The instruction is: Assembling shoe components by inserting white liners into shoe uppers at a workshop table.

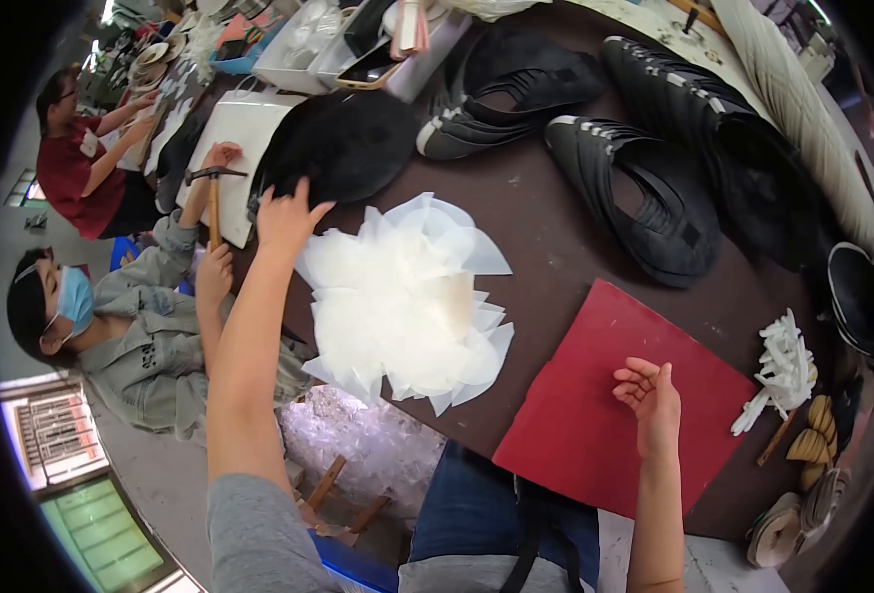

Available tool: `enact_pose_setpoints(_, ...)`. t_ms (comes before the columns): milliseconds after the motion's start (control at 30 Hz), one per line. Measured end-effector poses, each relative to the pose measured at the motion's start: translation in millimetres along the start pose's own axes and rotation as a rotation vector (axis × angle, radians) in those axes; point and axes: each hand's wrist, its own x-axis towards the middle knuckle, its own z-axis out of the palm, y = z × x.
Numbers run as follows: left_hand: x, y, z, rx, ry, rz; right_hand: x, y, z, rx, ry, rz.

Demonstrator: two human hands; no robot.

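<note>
My left hand (289,219) stretches to the far left, its fingers spread at the near edge of a pile of black flat pieces (343,143). I cannot tell whether the fingertips press on them. Closer to me lies a heap of white translucent sheet pieces (387,306), cut in pointed and rounded shapes. Above a red square board (595,395) hovers my right hand (649,403), palm turned left, fingers loosely bent and thumb apart. Nothing shows in it.
Stacks of black shoe uppers (644,212) fan across the far side. White strips (781,366) and tan bundles (820,435) lie right. A co-worker holding a hammer (213,208) sits close on the left; another person (86,168) works beyond. A bag of clear scraps (358,450) stands below the edge.
</note>
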Motion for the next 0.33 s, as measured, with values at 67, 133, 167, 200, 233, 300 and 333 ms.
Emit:
enact_pose_setpoints(67, -12.6, -11.0, 30.5, 0.051, 0.025, -0.006, 2.5, 1.3, -8.4, 0.011, 0.055, -0.001)
enact_pose_setpoints(133, -3.2, -16.7, 23.4, 0.096, -0.220, -0.040, 15.6, -3.0, -5.4, -0.268, 0.055, -0.069)
enact_pose_setpoints(167, 10.0, -12.1, -2.1, 0.083, -0.326, -0.023, 22.1, -9.6, -2.6, -0.429, 0.110, -0.192)
enact_pose_setpoints(200, 15.1, -7.5, -21.3, 0.085, -0.441, -0.010, 31.8, -17.2, 0.5, -0.590, 0.146, -0.307)
enact_pose_setpoints(233, 16.2, 3.1, -25.5, 0.072, -0.430, 0.004, 44.7, -30.1, 0.6, -0.773, 0.154, -0.453)
enact_pose_setpoints(300, 15.3, 20.4, -34.6, 0.045, -0.045, 0.158, 83.5, -41.1, -9.4, -1.047, 0.259, -0.815)
enact_pose_setpoints(333, 17.1, 23.9, -35.8, 0.045, -0.041, 0.168, 102.1, -44.8, -12.6, -1.125, 0.281, -0.862)
